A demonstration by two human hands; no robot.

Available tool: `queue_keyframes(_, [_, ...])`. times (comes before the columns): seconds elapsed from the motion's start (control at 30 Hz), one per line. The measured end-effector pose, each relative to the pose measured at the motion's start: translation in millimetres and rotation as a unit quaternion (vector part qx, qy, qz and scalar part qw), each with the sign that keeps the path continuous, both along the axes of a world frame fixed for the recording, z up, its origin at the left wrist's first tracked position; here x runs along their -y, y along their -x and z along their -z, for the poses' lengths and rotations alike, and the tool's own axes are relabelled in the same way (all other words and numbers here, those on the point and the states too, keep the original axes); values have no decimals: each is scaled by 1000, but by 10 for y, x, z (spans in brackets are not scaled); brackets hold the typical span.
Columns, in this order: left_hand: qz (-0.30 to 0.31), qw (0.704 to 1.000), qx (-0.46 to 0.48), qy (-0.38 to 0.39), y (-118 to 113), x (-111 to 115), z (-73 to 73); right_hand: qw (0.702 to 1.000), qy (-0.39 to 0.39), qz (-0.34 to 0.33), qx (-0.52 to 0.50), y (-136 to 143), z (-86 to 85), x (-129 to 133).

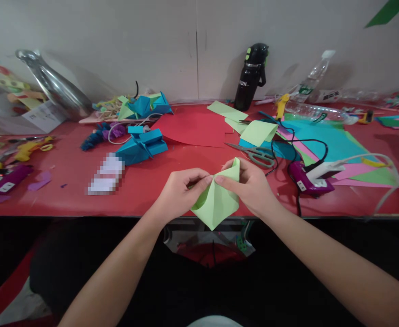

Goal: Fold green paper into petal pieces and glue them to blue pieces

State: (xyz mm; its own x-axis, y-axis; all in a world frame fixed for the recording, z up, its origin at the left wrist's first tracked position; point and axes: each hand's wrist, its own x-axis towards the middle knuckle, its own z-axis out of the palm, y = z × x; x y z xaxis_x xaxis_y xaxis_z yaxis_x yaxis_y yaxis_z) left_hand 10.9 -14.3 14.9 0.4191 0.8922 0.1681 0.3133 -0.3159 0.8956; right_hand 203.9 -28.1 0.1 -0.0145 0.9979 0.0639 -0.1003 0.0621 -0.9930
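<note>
A light green folded paper (218, 204) is held up at the front edge of the red table, its lower corner pointing down past the edge. My left hand (182, 190) pinches its upper left part between thumb and fingers. On the other side, my right hand (252, 184) grips the upper right part, with a narrow folded flap standing up beside the thumb. Both thumbs meet near the top middle, where creases run downward. Just behind my right hand lie grey-handled scissors (258, 154).
Blue folded paper (141, 145) and a blurred white item (105, 175) lie left. Behind are red paper (194, 129) and a black bottle (250, 77). A purple power strip (310, 179) with cables and coloured sheets (332, 138) lie right.
</note>
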Motion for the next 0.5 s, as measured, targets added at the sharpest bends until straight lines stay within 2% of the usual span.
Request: queue_keyframes(0.5, [9,998,-51,-47,7,20,-25,1000,-13,-10,8,-23,64,-4])
